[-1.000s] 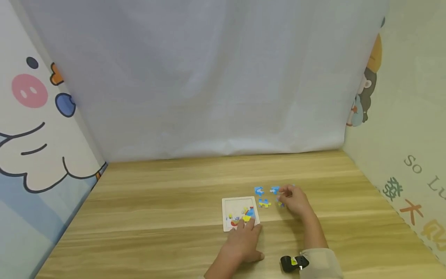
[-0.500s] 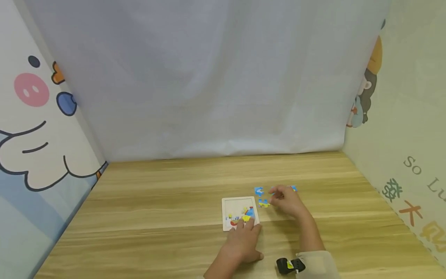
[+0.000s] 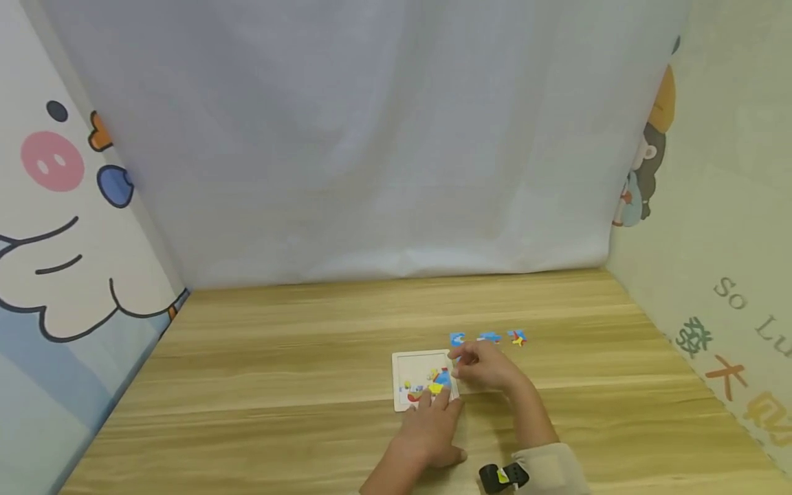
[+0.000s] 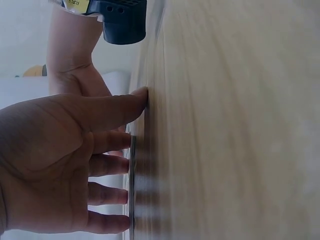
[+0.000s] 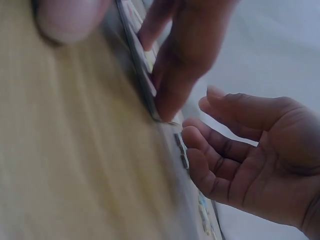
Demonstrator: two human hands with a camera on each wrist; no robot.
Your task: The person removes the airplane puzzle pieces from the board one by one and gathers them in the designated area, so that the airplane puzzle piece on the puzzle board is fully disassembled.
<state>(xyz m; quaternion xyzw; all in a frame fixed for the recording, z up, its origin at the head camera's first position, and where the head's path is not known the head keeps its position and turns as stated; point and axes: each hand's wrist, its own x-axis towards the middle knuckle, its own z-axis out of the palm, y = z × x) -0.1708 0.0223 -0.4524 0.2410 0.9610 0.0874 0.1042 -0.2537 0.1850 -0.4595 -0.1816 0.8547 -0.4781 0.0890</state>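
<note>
A pale square puzzle tray (image 3: 423, 355) lies on the table, with picture pieces (image 3: 414, 397) fitted along its near side and right corner. My left hand (image 3: 430, 433) rests on its near edge, fingers spread and straight; the left wrist view shows the fingertips (image 4: 120, 196) right at the tray's edge. My right hand (image 3: 489, 368) is at the tray's right side, fingers bent, thumb and index apart in the head view. Bits of blue show by its fingertips; I cannot tell whether it holds a puzzle piece. In the right wrist view the same hand (image 5: 265, 155) hangs close over the tabletop.
Loose puzzle pieces lie in a row behind my right hand: a blue-and-white piece (image 3: 457, 339), a blue piece (image 3: 490, 337) and a red-and-yellow piece (image 3: 518, 337). A wood-grain table (image 3: 278, 357) spreads around, backed by a white curtain (image 3: 396, 137). A black strapped device (image 3: 502, 477) sits at my right wrist.
My right hand has moved left from the loose pieces to the tray's right edge, uncovering the back pieces and covering the front ones. My left hand stays on the tray.
</note>
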